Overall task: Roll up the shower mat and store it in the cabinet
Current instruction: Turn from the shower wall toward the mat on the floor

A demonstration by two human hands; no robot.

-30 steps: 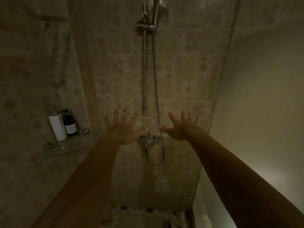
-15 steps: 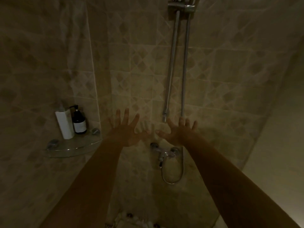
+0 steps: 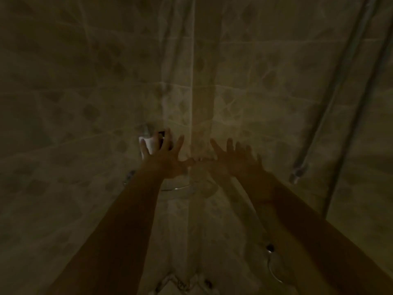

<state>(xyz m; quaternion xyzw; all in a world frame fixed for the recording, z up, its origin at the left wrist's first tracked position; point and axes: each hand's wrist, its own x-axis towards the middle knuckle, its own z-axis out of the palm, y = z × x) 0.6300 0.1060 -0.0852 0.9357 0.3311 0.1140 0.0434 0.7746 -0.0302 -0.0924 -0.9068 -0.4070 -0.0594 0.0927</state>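
The frame is dim and blurred. My left hand (image 3: 164, 157) and my right hand (image 3: 236, 159) reach forward side by side toward the tiled corner of the shower, fingers spread, palms facing away, holding nothing. Their thumbs almost touch. A pale patterned strip at the very bottom edge is the shower mat (image 3: 180, 283) on the floor, far below both hands, mostly cut off. No cabinet is visible.
A white bottle (image 3: 148, 143) and a dark bottle stand on a glass corner shelf (image 3: 176, 188), partly behind my left hand. The chrome shower rail (image 3: 331, 99) and hose run down the right wall. Tiled walls close in left and ahead.
The view has swung left, into the tiled corner. The shower rail has slid to the right edge and the bottles now sit behind my left hand. Both hands stay spread and have drawn closer together.
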